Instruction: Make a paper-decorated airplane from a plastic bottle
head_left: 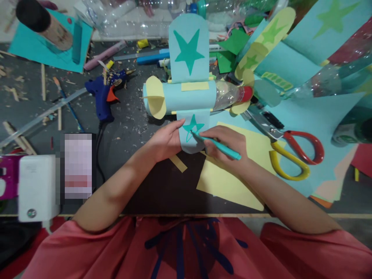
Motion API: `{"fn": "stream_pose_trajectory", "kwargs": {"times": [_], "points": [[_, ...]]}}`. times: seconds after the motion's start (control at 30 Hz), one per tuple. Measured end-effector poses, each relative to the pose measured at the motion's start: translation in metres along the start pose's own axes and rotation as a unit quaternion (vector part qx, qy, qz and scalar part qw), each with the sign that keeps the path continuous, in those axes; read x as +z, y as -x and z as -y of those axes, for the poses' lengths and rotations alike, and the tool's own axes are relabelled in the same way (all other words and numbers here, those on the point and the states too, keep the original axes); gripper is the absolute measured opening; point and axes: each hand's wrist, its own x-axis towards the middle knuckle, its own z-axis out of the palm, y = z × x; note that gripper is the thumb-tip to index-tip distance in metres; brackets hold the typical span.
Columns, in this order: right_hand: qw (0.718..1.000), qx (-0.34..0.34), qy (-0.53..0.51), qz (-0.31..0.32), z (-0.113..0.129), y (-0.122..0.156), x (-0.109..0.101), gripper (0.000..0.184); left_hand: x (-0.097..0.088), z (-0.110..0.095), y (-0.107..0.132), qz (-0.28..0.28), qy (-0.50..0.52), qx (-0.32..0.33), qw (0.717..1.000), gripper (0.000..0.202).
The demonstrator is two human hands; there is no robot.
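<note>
A paper-covered bottle plane [188, 97] lies on the table, with light blue wings, a yellow tail and a red cap. Its far wing carries a filled teal star. My right hand [226, 145] grips a teal pen [217, 144], whose tip rests on the star [193, 127] of the near wing. My left hand [165, 141] presses the left edge of that near wing with its fingers together, holding nothing.
Red and yellow scissors [290, 149] lie to the right on light blue paper. A yellow sheet [232, 182] sits under my right wrist. A blue glue gun [106, 95] lies to the left, a white box [36, 188] at near left. Other paper planes fill the far right.
</note>
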Motion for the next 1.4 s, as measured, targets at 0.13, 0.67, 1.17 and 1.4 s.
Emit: {"fn": "stream_pose_trajectory", "kwargs": {"times": [0.13, 0.67, 1.17, 1.4], "points": [[1.000, 0.008, 0.000, -0.005, -0.0015, 0.0009, 0.0004, 0.011, -0.0010, 0.0010, -0.0005, -0.001, 0.006, 0.002, 1.000, 0.051], [1.000, -0.019, -0.005, -0.010, -0.0012, 0.0005, 0.0003, 0.011, -0.0033, 0.0021, -0.0013, 0.019, 0.017, 0.003, 1.000, 0.051], [1.000, -0.015, -0.014, -0.008, -0.0022, 0.0021, 0.0010, 0.011, -0.0035, 0.0026, -0.0017, 0.016, 0.006, 0.008, 1.000, 0.051], [1.000, -0.019, -0.011, -0.001, -0.0024, 0.0016, -0.0012, 0.010, -0.0042, 0.0023, -0.0017, 0.017, -0.003, 0.012, 1.000, 0.051]]}}
